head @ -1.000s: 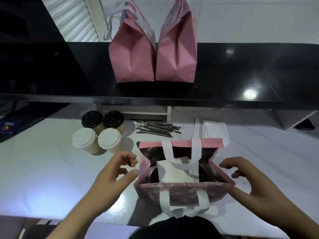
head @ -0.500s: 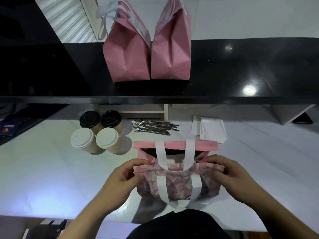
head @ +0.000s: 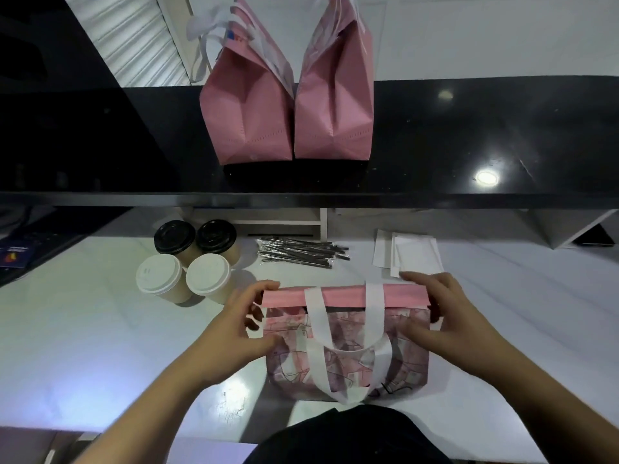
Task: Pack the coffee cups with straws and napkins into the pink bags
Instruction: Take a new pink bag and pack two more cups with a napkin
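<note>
A pink bag with white handles stands on the white counter in front of me, its top pressed nearly flat. My left hand pinches its left edge and my right hand pinches its right edge. What is inside is hidden. Left of it stand several coffee cups: two with white lids and two with black lids. A pile of wrapped straws lies behind the bag, and white napkins lie at the back right.
Two closed pink bags stand side by side on the black shelf above the counter. A dark item lies at the far left edge. A white shelf unit sits under the black shelf.
The bag's mouth, wide open a second ago, has been pressed together. Both hands moved in, took the bag's sides, and now hold its flattened top at each end.
</note>
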A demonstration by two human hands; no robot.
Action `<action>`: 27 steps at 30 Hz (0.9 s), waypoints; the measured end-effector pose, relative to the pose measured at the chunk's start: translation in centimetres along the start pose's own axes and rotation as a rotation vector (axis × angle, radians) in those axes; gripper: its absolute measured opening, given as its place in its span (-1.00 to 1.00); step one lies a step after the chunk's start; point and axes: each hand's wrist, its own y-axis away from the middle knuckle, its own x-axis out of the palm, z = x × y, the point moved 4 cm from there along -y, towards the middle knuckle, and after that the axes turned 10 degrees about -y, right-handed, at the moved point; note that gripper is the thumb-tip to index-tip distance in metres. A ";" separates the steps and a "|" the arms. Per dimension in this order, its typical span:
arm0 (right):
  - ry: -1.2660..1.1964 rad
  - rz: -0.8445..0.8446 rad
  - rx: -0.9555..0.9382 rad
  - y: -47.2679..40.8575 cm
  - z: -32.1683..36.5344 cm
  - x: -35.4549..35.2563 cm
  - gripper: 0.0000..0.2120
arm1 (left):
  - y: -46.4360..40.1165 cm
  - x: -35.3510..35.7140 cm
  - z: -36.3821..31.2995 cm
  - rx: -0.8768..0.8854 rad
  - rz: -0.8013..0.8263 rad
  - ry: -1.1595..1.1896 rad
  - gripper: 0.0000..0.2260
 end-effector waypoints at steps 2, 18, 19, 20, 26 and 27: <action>0.103 -0.002 -0.095 -0.4 0.6 -0.3 -0.48 | -0.3 -0.3 -0.4 0.074 -0.039 -0.075 -0.43; 0.601 -0.077 -0.632 1.2 -0.1 1.0 -0.82 | 0.4 2.1 -1.3 0.438 -0.174 -0.435 -0.61; 0.610 -0.073 -0.635 1.3 -0.2 1.0 -0.83 | 0.5 2.1 -1.2 0.446 -0.173 -0.450 -0.68; 0.619 -0.072 -0.635 1.3 -0.3 1.0 -0.81 | 0.5 2.0 -1.1 0.457 -0.173 -0.456 -0.77; 0.551 -0.129 -0.610 1.6 0.4 1.2 -0.87 | 0.3 1.8 -1.7 0.492 -0.216 -0.484 -0.88; 0.514 -0.119 -0.591 1.4 0.7 1.2 -0.88 | 0.3 1.9 -1.8 0.489 -0.211 -0.487 -0.84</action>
